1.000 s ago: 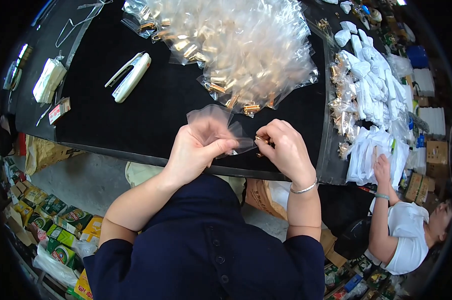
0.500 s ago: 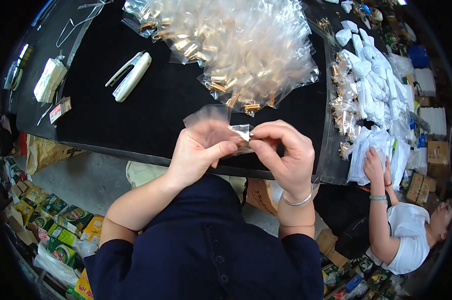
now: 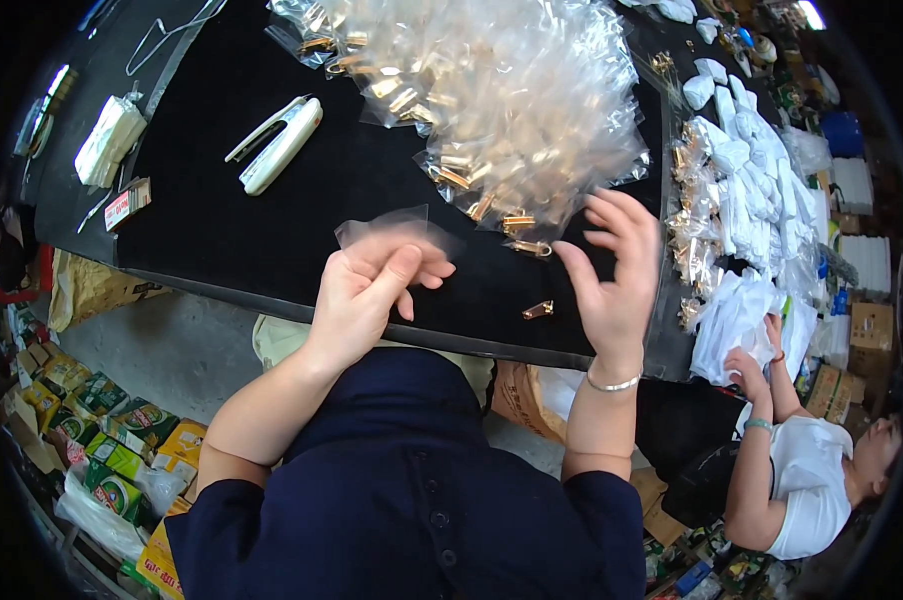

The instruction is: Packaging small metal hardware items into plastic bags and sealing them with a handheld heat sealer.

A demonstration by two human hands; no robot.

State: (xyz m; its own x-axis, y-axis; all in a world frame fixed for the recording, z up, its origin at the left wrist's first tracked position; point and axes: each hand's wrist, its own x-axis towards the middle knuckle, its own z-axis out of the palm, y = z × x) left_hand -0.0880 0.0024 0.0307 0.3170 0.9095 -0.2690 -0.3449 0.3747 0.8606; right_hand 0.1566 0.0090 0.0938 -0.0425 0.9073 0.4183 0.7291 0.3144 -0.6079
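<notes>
My left hand (image 3: 372, 290) pinches a small clear plastic bag (image 3: 392, 228) over the near edge of the black table (image 3: 222, 220). My right hand (image 3: 612, 275) hangs open to the right of it, fingers spread and blurred, holding nothing. A small gold metal clip (image 3: 538, 311) lies on the table between my hands. A second gold clip (image 3: 529, 247) lies just beyond it, at the foot of a big heap of clear bags with gold clips (image 3: 502, 100).
A white stapler (image 3: 277, 143) lies at the left of the table, with a white packet (image 3: 110, 140) and a small box (image 3: 127, 203) farther left. White bags (image 3: 742, 200) are piled on the right. A seated person (image 3: 812, 480) works at lower right. Boxes (image 3: 112, 450) line the floor at left.
My hands have come apart. The right hand let go of the bag and swung out to the right, open. A gold clip now lies on the table between the hands.
</notes>
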